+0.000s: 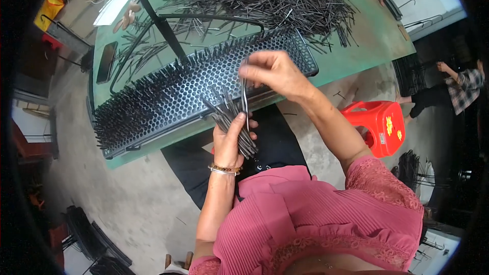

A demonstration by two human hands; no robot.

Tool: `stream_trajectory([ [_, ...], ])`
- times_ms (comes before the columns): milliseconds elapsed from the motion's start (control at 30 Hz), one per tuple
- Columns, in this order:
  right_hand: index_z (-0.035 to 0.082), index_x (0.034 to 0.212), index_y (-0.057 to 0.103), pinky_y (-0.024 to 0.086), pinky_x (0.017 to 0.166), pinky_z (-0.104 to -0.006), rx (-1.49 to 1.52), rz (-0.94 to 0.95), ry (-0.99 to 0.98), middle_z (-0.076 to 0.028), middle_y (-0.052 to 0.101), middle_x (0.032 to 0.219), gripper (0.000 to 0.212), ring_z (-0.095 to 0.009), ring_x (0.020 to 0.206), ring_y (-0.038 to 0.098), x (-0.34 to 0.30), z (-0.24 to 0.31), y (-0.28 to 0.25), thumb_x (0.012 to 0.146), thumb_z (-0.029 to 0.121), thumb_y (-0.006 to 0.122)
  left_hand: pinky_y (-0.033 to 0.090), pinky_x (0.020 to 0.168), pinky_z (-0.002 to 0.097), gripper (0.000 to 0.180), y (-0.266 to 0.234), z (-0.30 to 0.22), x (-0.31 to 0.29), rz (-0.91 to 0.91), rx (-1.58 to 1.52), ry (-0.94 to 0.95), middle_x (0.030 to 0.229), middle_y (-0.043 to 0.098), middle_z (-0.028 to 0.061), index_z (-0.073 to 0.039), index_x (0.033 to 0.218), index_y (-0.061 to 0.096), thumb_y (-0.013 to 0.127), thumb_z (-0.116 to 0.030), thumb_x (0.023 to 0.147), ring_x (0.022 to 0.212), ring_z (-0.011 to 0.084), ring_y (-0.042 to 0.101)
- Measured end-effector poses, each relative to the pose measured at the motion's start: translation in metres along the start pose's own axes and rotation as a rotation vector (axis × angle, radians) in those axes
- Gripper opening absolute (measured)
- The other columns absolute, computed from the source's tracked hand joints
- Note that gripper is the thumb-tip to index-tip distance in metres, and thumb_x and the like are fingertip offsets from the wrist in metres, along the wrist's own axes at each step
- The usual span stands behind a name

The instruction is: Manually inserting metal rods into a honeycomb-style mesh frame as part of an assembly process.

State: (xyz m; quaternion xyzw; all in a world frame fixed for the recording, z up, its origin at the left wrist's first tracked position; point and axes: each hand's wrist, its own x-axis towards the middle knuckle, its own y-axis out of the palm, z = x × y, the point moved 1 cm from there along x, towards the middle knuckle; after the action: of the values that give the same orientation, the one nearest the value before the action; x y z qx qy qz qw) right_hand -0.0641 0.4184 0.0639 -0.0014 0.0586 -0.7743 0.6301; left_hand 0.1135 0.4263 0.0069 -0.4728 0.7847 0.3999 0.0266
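My left hand [229, 140] is closed round a bundle of thin dark rods [232, 125], their ends fanned toward the far side. Above it, my right hand [272, 74] has its thumb and fingers pinched together at the upper end of a shiny, slim rod [245, 97]. That rod's lower end reaches down to my left thumb. Beneath and beyond both hands lies a long black tray with a perforated metal plate [204, 85]. Dark rods [127, 114] stand upright in its holes, densest at the left end and along the far edge.
A large heap of loose dark rods [270, 0] covers the far part of the green table [377, 46]. A black post [170, 35] rises behind the tray. A phone [107, 62] lies at the left. A red plastic stool [374, 125] stands right; another person [453, 89] is farther off.
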Motion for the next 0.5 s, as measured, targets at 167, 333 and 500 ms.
stream_trajectory([
  [167,-0.002,0.085,0.064,0.044,0.058,-0.0205,-0.033,-0.306,-0.284,-0.001,0.063,0.072,0.021,-0.006,0.064,0.055,0.031,0.007,-0.025,0.085,0.018,0.065,0.053,0.052,0.0253,0.021,-0.003,0.003,0.005,0.04,0.068,-0.056,0.085,0.062,0.0084,0.0,0.098,0.059,0.062,-0.016,0.086,0.069,0.015,0.061],
  [333,0.0,0.082,0.064,0.043,0.054,-0.019,0.036,-0.32,-0.245,-0.002,0.063,0.07,0.021,-0.006,0.06,0.056,0.044,0.008,-0.034,0.084,0.02,0.066,0.053,0.052,0.0256,0.025,-0.004,0.007,0.005,0.015,0.045,-0.025,0.089,0.062,0.0098,0.0,0.104,0.056,0.06,-0.018,0.087,0.074,0.0156,0.061],
  [500,-0.001,0.084,0.066,0.044,0.051,-0.0197,0.009,-0.078,-0.019,-0.004,0.064,0.071,0.023,-0.007,0.06,0.057,0.018,-0.002,-0.007,0.082,0.021,0.067,0.053,0.051,0.0249,0.026,0.0,-0.002,0.002,0.008,-0.062,-0.048,0.091,0.063,0.0113,0.001,0.106,0.055,0.057,-0.019,0.09,0.075,0.0156,0.062],
])
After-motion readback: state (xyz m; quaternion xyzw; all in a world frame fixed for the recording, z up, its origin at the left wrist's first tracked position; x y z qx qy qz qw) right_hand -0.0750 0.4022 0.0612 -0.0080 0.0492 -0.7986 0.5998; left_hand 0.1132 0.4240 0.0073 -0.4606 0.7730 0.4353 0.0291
